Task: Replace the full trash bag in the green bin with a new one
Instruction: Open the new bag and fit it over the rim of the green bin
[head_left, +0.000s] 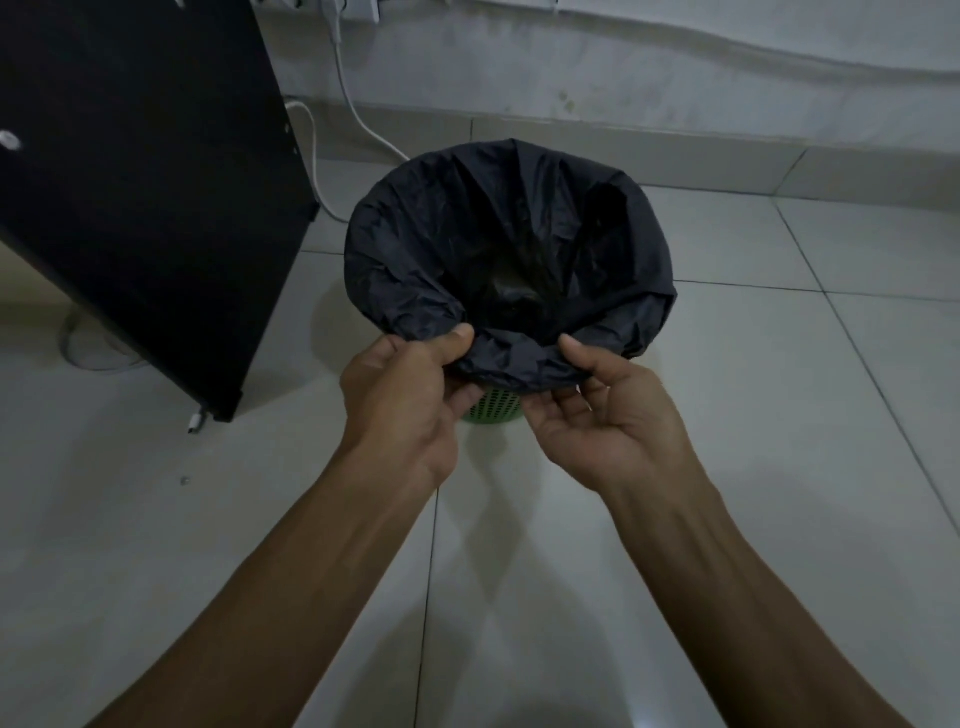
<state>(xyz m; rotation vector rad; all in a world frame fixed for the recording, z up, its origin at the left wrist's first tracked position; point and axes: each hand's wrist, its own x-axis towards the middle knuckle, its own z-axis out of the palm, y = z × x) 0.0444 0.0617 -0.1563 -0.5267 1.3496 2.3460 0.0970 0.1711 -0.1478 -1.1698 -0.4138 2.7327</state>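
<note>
A black trash bag (509, 249) lines the green perforated bin (493, 408), its edge folded down over the rim so only a small patch of green shows at the near side. My left hand (400, 400) pinches the bag's near edge between thumb and fingers. My right hand (602, 415) holds the same fold a little to the right, thumb on top and fingers beneath. The bag's inside is dark and crumpled; its contents cannot be made out.
A black cabinet panel (145, 197) leans in at the left, close to the bin. White cables (358, 114) run down the back wall and along the floor behind it. Pale floor tiles (779, 467) surround the bin.
</note>
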